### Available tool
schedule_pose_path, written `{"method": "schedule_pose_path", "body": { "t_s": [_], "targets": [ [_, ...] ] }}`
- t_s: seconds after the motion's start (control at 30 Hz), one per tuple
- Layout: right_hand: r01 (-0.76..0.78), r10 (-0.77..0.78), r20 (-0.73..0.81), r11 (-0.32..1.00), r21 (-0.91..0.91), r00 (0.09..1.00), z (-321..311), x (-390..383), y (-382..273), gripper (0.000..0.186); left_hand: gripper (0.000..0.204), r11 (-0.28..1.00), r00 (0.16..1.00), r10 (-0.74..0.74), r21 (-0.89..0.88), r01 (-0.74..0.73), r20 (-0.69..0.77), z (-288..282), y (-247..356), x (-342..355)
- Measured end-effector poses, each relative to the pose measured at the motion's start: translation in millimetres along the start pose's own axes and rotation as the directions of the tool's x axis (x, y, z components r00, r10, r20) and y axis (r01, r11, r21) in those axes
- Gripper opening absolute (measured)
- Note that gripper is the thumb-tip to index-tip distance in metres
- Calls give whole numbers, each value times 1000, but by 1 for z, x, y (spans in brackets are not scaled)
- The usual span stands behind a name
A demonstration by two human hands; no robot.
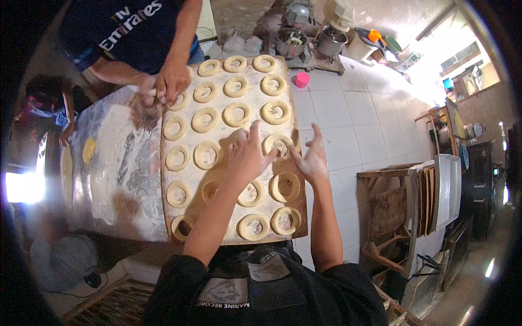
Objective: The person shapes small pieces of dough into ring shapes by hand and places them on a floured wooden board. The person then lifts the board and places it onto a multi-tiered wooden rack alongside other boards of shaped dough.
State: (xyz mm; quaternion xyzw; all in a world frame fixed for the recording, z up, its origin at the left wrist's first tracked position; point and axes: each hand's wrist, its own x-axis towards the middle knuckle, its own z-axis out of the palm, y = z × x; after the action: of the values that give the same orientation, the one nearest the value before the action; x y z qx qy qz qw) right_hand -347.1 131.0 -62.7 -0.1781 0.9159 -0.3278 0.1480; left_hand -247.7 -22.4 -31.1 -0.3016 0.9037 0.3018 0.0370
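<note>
A floured wooden board point(221, 79) carries rows of raw dough rings. Both of my hands are over its right side, around one dough ring point(278, 136). My left hand point(247, 153) is on the ring's left, fingers spread, its thumb reaching the near left part of the rim. On the other side, my right hand point(313, 162) has its fingers apart and its thumb at the ring's right edge. The ring lies flat on the board, not lifted. Nearer to me sits another dough ring point(274, 187) with a taller wall. My left forearm partly covers a ring below it.
At the far left, another person's hands point(168, 84) work over the board's corner. A flour-dusted table point(109, 174) adjoins the board. Mixers with a metal bowl point(330, 42) stand at the back, near a pink cup point(302, 80) on the tiles. A wooden rack point(383, 217) stands right.
</note>
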Motion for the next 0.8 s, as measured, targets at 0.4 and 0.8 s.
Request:
{"method": "schedule_pose_path", "body": {
  "t_s": [0.4, 0.8],
  "targets": [
    [-257, 257, 30, 939, 230, 966, 11, -167, 91, 51, 41, 889, 793, -458, -241, 391, -403, -34, -244, -235],
    [-261, 265, -60, 962, 75, 962, 16, -185, 70, 60, 59, 874, 877, -455, -264, 408, -153, -36, -247, -239]
  ]
}}
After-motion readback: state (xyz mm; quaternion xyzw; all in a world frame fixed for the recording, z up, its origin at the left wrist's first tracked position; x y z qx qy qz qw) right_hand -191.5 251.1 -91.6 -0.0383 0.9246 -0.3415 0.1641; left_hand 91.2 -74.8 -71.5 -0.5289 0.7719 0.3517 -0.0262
